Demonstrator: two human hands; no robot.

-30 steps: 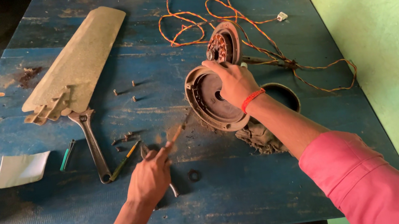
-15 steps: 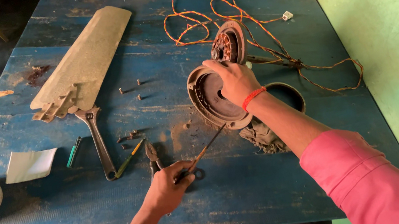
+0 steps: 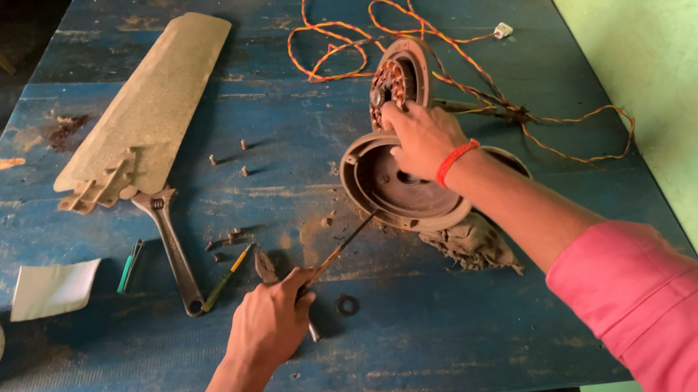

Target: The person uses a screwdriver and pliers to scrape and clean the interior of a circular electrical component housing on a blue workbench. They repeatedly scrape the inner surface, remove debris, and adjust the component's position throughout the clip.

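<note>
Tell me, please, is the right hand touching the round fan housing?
Touching. The head view shows the right hand pressed on the housing, fingers over its upper rim, with no gap visible.

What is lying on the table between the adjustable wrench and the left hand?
In the head view, a small yellow-handled screwdriver lies between the adjustable wrench and the left hand, with dark pliers and a few loose screws just beyond.

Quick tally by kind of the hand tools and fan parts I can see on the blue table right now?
Fan blade: 1
Round motor housing: 1
Copper-wound motor core: 1
Adjustable wrench: 1
Screwdriver in left hand: 1
Pliers: 1
Small washer: 1
Total: 7; loose screws too small to count.
</note>
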